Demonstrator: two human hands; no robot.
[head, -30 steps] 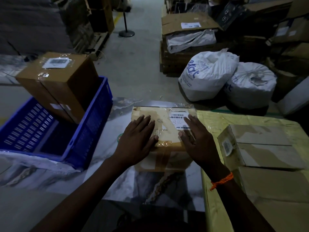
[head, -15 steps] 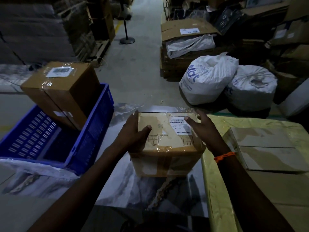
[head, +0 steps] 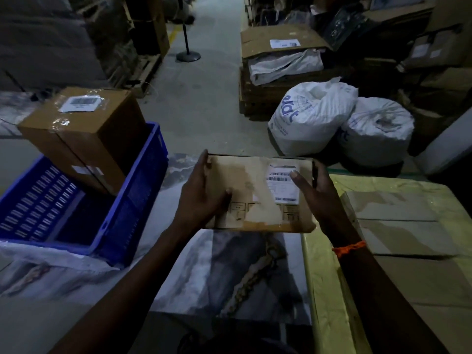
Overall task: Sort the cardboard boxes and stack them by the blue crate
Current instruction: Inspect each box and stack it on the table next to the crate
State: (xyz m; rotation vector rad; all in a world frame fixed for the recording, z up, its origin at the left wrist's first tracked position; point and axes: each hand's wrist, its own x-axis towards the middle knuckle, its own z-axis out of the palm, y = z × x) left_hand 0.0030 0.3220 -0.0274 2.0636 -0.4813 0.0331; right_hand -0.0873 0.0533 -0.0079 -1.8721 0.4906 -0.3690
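A taped cardboard box (head: 255, 190) with a white barcode label is held above the marbled table, tipped so its top faces me. My left hand (head: 201, 198) grips its left side, thumb on top. My right hand (head: 314, 195) grips its right side, thumb over the label. The blue crate (head: 138, 190) stands at the left on the table. A bigger brown box (head: 84, 134) with a white label leans inside the crate's far end.
Flat cardboard boxes (head: 398, 221) lie on a yellow-covered surface (head: 321, 277) at the right. Two white sacks (head: 311, 116) sit on the floor beyond the table. Stacked cartons (head: 278, 44) and a stanchion base (head: 188, 56) stand farther back along the aisle.
Both hands went from resting flat on the box to gripping its sides. The box has been lifted off the table and tilted toward me.
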